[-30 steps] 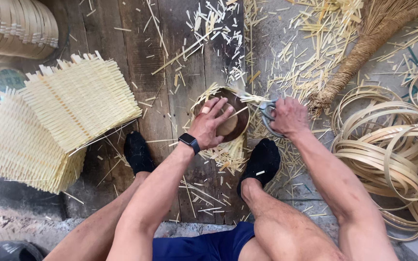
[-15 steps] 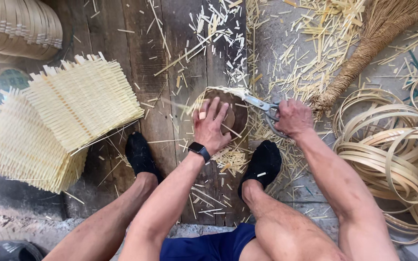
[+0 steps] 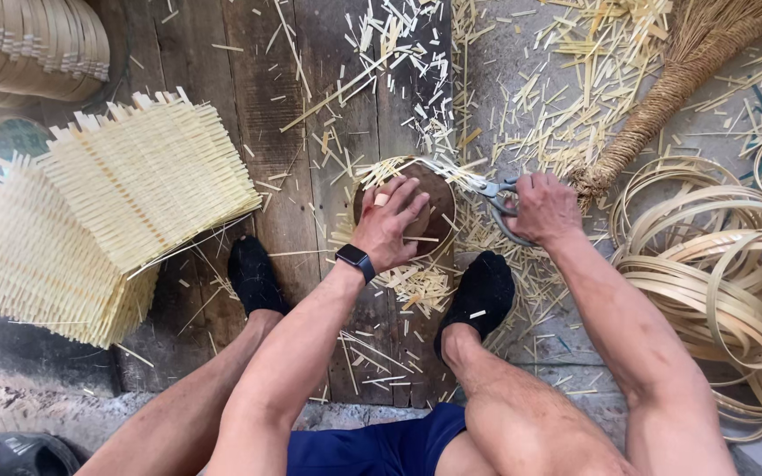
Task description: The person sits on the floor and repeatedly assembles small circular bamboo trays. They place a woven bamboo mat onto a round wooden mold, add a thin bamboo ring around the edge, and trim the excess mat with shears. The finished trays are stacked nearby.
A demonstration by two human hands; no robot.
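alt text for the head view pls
A seated person's left hand presses a round disc onto a woven mat on a plank floor while the right hand trims its edge with scissors. Square woven mats sit left, hoops right.

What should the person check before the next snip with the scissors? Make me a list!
1. Left hand pressing the round brown disc flat on the woven piece: ok.
2. Right hand has its grip in the scissors handles: ok.
3. Blades at the woven strips' edge beyond the disc: ok.
4. Left fingertips away from the blades: cannot tell, they are close.
5. Feet in black socks behind the cutting spot: ok.
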